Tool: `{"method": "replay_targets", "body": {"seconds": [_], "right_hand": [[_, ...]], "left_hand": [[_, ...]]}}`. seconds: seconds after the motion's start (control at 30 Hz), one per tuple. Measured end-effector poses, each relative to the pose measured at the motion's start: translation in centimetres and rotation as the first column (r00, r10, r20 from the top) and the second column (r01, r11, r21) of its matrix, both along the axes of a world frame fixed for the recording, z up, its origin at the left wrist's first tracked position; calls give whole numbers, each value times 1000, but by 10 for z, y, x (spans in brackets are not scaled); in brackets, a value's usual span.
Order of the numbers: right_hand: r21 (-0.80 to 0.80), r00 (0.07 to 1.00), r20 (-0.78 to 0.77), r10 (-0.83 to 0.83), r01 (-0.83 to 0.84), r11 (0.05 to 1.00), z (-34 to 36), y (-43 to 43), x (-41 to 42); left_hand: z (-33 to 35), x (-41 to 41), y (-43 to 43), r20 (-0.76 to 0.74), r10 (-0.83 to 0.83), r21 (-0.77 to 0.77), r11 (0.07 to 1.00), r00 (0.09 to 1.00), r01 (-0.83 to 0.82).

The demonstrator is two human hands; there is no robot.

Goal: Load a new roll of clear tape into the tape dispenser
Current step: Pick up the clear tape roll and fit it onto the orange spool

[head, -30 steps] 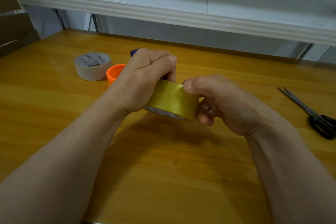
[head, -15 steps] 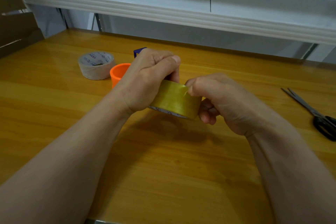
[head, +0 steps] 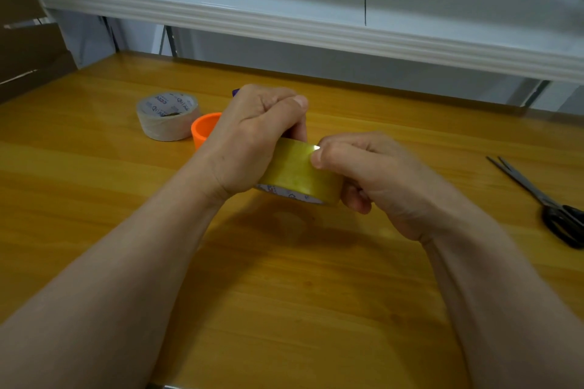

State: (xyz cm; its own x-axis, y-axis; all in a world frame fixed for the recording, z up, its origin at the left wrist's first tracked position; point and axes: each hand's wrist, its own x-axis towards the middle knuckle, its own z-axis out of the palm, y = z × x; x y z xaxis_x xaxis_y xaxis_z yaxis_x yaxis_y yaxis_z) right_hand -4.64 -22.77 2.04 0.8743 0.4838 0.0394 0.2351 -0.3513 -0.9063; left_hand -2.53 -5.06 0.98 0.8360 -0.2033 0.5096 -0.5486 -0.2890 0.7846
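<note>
- The left hand (head: 252,139) clamps round the yellowish clear tape roll (head: 294,170), holding it steady just above the counter (head: 284,294).
- The right hand (head: 373,174) pinches the roll's outer wrap between thumb and forefinger (likely hunting the loose end), other fingers curled beneath.

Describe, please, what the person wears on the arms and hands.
Nothing visible: both forearms are bare to the frame's edge, with no sleeves. The left hand and the right hand have no gloves, and no watch, bracelet or ring shows on the sides facing the camera. The visible nails are short.
</note>
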Motion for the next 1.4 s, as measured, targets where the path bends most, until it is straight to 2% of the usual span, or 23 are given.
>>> {"method": "replay_targets", "body": {"seconds": [0.13, 0.33, 0.4, 0.53, 0.73, 0.87, 1.17, 1.4], "right_hand": [[6, 1000, -7, 17, -17, 1000, -1, -6, 3], [93, 969, -93, 229, -221, 971, 2, -28, 7], [93, 968, -74, 240, -233, 968, 1, -31, 9], [142, 991, -74, 113, -102, 985, 2, -31, 11], [131, 991, -44, -129, 133, 982, 2, -33, 15], [131, 978, 9, -210, 207, 970, 0, -29, 16], [130, 967, 79, -244, 233, 964, -2, -26, 17], [15, 922, 226, -316, 321, 947, -2, -20, 16]], "left_hand": [[0, -1, 0, -6, 3, -16, 1000, 1000, -3], [3, 2, 4, -6, -20, -134, 991, 1000, 19], [1, 3, 4, 4, 14, -127, 992, 1000, -13], [0, 1, 2, 102, 132, -63, 990, 986, -126], [-4, -5, -11, 209, 207, 168, 955, 956, -244], [-4, -8, -15, 212, 277, 141, 940, 937, -310], [-4, -8, -17, 204, 321, 75, 937, 925, -342], [-8, -8, -22, 284, 392, 50, 906, 875, -421]]}}
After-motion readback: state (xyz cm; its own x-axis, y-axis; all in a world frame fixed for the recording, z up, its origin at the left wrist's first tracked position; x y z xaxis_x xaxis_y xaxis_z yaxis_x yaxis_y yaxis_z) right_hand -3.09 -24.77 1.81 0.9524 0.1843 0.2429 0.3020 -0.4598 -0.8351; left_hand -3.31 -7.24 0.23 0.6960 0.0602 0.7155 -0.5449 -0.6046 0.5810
